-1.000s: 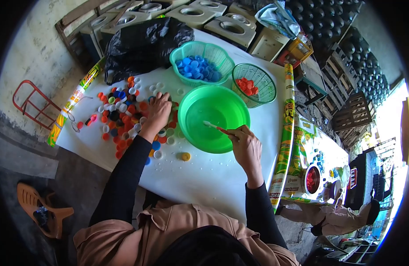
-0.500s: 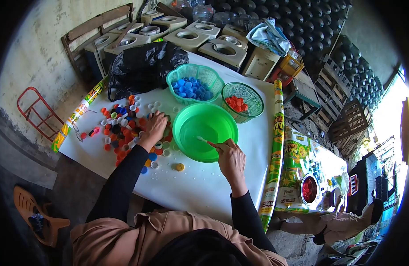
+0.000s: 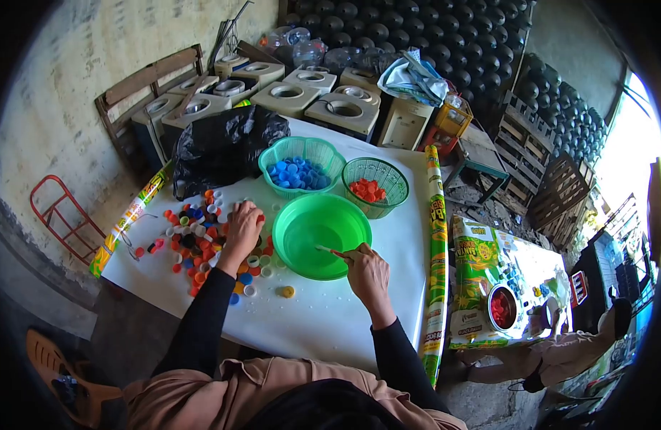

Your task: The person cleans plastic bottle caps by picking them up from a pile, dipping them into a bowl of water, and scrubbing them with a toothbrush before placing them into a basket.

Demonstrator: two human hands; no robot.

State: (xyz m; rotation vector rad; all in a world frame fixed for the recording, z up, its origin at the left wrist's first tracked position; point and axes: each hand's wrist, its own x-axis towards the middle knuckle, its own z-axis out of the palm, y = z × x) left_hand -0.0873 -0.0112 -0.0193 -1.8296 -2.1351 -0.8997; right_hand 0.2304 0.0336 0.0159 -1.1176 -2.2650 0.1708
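Note:
My left hand [image 3: 242, 233] is over the right side of a loose pile of mixed bottle caps [image 3: 196, 247], its fingers closed on a red bottle cap [image 3: 260, 218]. In my right hand [image 3: 368, 276] is a toothbrush [image 3: 333, 251] with a red and white handle, its head pointing left over the green basin [image 3: 284, 259]. The basin appears to contain water. Behind it stand a teal basket [image 3: 273, 152] of blue caps [image 3: 298, 173] and a darker green basket [image 3: 398, 188] of red-orange caps [image 3: 366, 190].
A black plastic bag [image 3: 219, 143] lies on the white table [image 3: 330, 322] at the back left. Water dispensers [image 3: 287, 97] stand behind it. On the right, another person [image 3: 560, 358] is beside a second table with a tub of red caps [image 3: 502, 308]. An orange chair [image 3: 51, 351] stands lower left.
My left hand has lifted from among the caps and now shows a red cap at its fingertips. The right hand still holds the toothbrush over the basin. The camera view has shifted slightly.

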